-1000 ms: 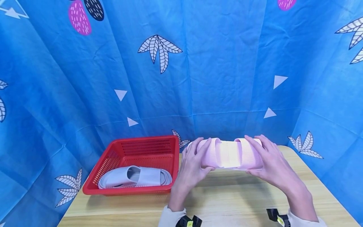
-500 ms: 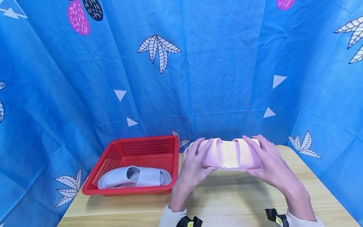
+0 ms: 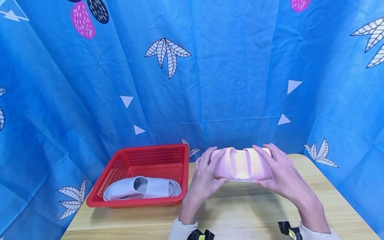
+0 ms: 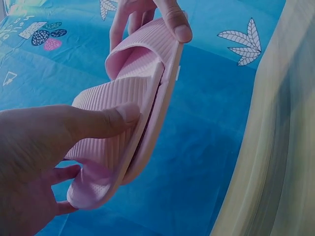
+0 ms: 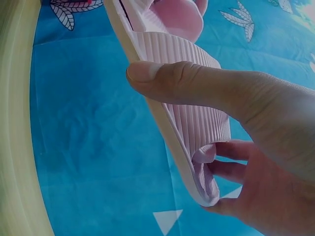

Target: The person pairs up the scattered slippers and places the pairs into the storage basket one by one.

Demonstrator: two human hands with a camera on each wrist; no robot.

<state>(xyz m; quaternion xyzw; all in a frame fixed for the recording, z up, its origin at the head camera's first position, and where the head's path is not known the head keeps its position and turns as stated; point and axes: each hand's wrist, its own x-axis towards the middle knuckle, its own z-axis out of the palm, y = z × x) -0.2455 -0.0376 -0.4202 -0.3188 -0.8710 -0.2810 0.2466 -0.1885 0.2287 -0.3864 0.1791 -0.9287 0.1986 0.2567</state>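
Observation:
A pair of pink slippers (image 3: pixel 258 164) with ribbed straps is held up over the table, turned toe to heel and overlapping lengthwise. My left hand (image 3: pixel 204 176) grips the left end, its thumb across the ribbed strap of the nearer slipper (image 4: pixel 118 91) in the left wrist view. At the other end, my right hand (image 3: pixel 285 176) holds the second slipper (image 5: pixel 189 118), thumb on the sole edge and strap, fingers around the far side. Between the two straps a short stretch of pale footbed shows in the head view.
On the left of the wooden table (image 3: pixel 240 213) stands a red perforated basket (image 3: pixel 154 156). Inside it lies a pair of light grey slippers (image 3: pixel 157 187), also overlapped. A blue patterned curtain (image 3: pixel 234 66) surrounds the table at the back and sides.
My right hand has moved a little left toward my left hand. The pink slippers have slid closer together, so the gap between their straps is narrower.

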